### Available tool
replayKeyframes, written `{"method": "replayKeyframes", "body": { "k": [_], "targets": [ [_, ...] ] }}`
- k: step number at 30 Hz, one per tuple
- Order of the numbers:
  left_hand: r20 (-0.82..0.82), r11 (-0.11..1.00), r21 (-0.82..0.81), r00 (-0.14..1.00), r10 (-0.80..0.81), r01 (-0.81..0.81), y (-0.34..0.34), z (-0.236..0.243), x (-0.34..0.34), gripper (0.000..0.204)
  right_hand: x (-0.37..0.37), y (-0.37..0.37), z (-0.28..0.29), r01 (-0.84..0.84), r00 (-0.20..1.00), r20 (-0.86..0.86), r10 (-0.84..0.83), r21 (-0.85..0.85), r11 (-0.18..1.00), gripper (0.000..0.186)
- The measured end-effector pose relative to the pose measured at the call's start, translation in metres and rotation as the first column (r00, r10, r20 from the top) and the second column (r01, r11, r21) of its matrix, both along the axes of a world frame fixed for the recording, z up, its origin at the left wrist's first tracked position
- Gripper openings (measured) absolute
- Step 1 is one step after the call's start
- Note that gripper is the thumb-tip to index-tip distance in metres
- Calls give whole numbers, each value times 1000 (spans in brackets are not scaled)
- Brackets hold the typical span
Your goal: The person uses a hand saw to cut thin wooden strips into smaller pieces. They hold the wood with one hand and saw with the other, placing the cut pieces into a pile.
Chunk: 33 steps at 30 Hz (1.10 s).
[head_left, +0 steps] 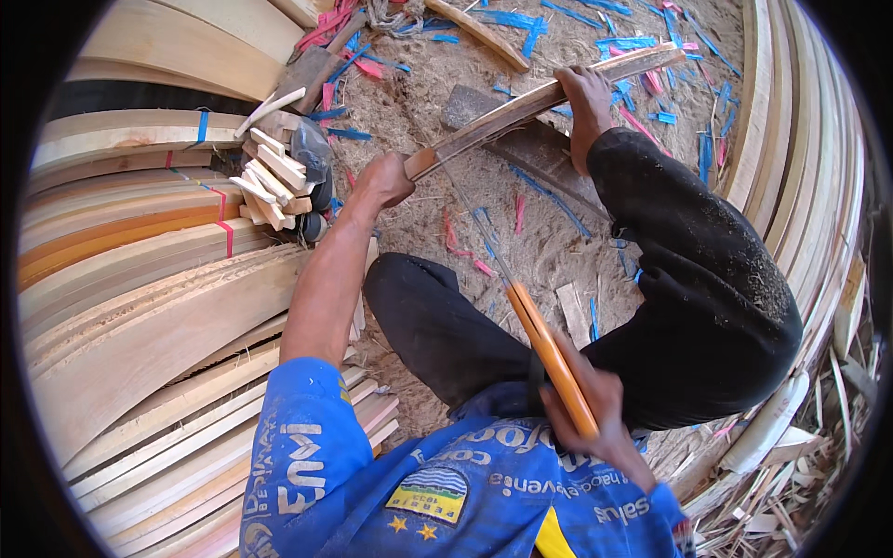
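Note:
My left hand (383, 180) is closed round the near left end of a long wooden strip (502, 113), which slants up to the far right. A bare foot (588, 104) presses on the strip farther along. My right hand (595, 402), slightly blurred, grips the orange wooden handle (551, 358) of a saw, close to my body. The thin saw blade (476, 221) runs up to the strip, and its far end meets the wood just right of my left hand. A dark board (549, 153) lies beneath the strip.
Stacks of pale boards (139, 307) fill the left side, with short cut pieces (272, 179) piled at their end. Long curved boards (800, 139) line the right. Blue and pink strap scraps (532, 23) litter the sawdust floor. Wood splinters (763, 507) lie at lower right.

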<state>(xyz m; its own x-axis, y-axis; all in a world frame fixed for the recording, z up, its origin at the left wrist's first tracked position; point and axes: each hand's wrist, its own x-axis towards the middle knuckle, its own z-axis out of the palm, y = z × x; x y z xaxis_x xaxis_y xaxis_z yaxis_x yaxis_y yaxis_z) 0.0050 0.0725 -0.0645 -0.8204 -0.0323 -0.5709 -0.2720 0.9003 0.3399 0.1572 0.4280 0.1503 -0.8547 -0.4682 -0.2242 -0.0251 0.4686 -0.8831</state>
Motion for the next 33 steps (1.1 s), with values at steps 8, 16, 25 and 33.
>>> {"method": "replayKeyframes", "body": {
  "k": [8,16,25,33],
  "targets": [
    [-53,1000,12,999,8,-8,-2,-13,2,44,-72,-93,-76,87,995,-32,-90,-97,992,69],
    [-39,1000,-12,999,-19,18,0,-15,0,36,61,31,-2,52,991,123,-56,39,998,65],
    [-90,1000,17,996,11,-10,2,-22,2,38,-15,-34,-15,45,990,130,-53,66,997,68],
    [-96,997,59,994,51,-45,2,-24,4,38,-70,-91,-90,64,994,-81,-66,-37,997,69]
  ]
}}
